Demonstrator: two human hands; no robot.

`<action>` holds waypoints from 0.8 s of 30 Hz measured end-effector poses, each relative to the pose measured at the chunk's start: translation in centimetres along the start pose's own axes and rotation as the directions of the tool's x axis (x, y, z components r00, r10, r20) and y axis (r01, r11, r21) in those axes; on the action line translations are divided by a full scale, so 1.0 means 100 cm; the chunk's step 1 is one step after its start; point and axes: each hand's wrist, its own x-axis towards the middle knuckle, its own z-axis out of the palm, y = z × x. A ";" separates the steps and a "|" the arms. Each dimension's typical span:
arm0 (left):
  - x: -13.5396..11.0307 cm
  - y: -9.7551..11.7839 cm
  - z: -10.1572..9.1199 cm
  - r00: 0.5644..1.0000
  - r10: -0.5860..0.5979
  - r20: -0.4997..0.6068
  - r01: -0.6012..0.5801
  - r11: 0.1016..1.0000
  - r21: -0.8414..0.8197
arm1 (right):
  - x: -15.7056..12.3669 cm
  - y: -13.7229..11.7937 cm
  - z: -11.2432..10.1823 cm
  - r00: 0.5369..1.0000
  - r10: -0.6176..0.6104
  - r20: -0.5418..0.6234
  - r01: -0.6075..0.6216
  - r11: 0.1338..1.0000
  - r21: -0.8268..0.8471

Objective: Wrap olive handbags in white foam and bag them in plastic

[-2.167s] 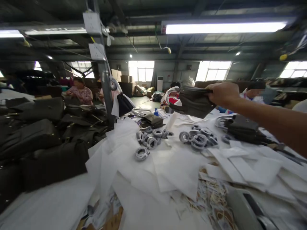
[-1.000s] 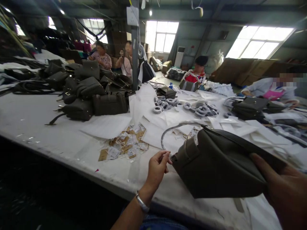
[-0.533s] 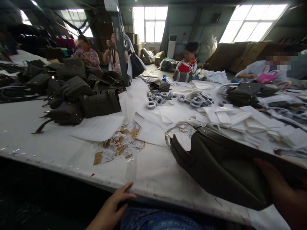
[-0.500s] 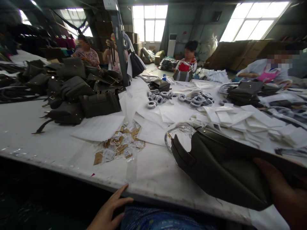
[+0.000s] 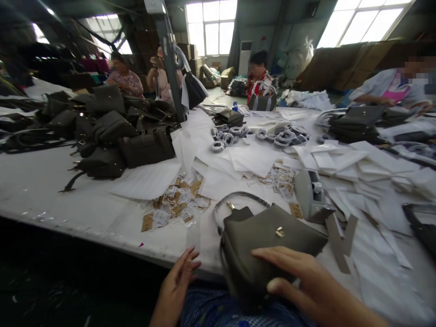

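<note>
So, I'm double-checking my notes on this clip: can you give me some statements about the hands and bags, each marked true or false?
1. The right hand is on the olive-grey handbag. True.
2. The left hand grips the handle. False: the left hand is apart from the olive-grey handbag and appears to hold nothing.
3. A gold-coloured clasp shows on the flap. True.
4. The loose hang tags are inside a box. False: they lie on the white table.

counter (image 5: 91, 202), white top, clock from wearer | dark bag pile (image 5: 112, 129) far 11 | loose tags (image 5: 177, 200) near 11 | wrapped coils (image 5: 226, 136) 12 | grey device (image 5: 304, 195) near 1 | white sheets (image 5: 364, 170) 1–2 | dark bag stack (image 5: 356, 122) far 1
</note>
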 end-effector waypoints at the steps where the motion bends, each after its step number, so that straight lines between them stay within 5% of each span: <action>1: 0.000 0.003 0.013 0.997 -0.045 0.064 0.051 0.993 -0.104 | 0.004 0.009 0.007 1.000 0.008 0.027 -0.009 1.000 0.023; 4: -0.005 0.007 0.043 0.979 -0.122 0.165 0.155 0.967 -0.201 | -0.003 0.063 0.022 0.973 0.160 -0.168 -0.184 0.973 -0.138; 6: -0.009 0.005 0.054 0.982 -0.097 0.161 0.121 0.981 -0.150 | -0.017 0.101 0.029 0.916 0.299 -0.269 -0.359 0.908 -0.215; 8: -0.008 0.004 0.063 0.986 -0.043 0.164 0.057 0.995 -0.082 | -0.031 0.126 0.034 0.857 0.450 -0.251 -0.497 0.850 -0.175; 11: 0.005 0.010 0.075 0.988 0.028 0.152 -0.027 1.000 -0.005 | -0.044 0.132 0.035 0.810 0.565 -0.157 -0.581 0.810 -0.079; 16: 0.053 0.044 0.084 0.965 0.240 0.101 -0.255 0.953 0.164 | -0.054 0.108 0.028 0.759 0.613 -0.219 -0.648 0.745 -0.161; 18: 0.064 0.062 0.084 0.909 0.407 0.092 -0.415 0.864 0.285 | -0.057 0.099 0.024 0.796 0.547 -0.260 -0.602 0.763 -0.237; 20: 0.064 0.078 0.085 0.824 0.530 0.200 -0.563 0.731 0.385 | -0.057 0.093 0.020 0.903 0.362 -0.233 -0.421 0.856 -0.301; 22: 0.058 0.088 0.090 0.728 0.529 0.435 -0.684 0.598 0.418 | -0.053 0.090 0.019 0.982 0.147 -0.115 -0.176 0.936 -0.306; 24: 0.053 0.091 0.098 0.619 0.420 0.664 -0.774 0.473 0.422 | -0.046 0.091 0.022 0.999 0.035 0.011 -0.031 0.966 -0.255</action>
